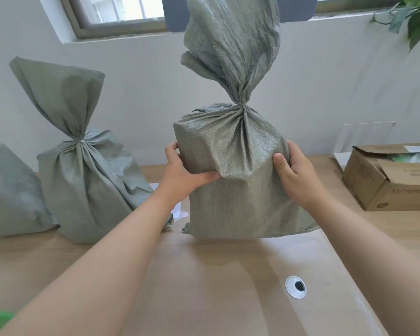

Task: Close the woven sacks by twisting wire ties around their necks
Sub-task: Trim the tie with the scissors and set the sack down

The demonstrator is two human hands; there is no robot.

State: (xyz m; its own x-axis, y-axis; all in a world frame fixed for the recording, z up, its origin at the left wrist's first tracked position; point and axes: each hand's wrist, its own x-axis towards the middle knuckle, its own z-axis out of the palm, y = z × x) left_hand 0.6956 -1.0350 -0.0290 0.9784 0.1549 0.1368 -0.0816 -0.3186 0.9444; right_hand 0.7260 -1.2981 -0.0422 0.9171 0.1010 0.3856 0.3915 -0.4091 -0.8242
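- The woven sack [238, 180] stands upright between the two hands. Its body fills the whole gap from one thumb to the other.
- The left hand [182, 175] grips the sack's left side. Its thumb [210, 177] lies flat across the front face, pointing toward the other hand, and its fingers [171, 147] curl round the left edge to the back.
- The right hand [294, 175] grips the right side at about the same height. Its thumb [280, 161] is upright on the front face and its fingers wrap round the right edge, tips hidden behind the cloth.
- The cinched neck [240, 104] sits above both sets of fingers, midway between them and apart from them.
- The sack's bottom edge lies below the hands at the table [204, 287]; whether it rests there or hangs just clear cannot be told.
- Both bare forearms reach forward and converge on the sack.
- A second tied sack [83, 180] stands outward of the left fingers, and an open cardboard box [388, 175] outward of the right fingers.
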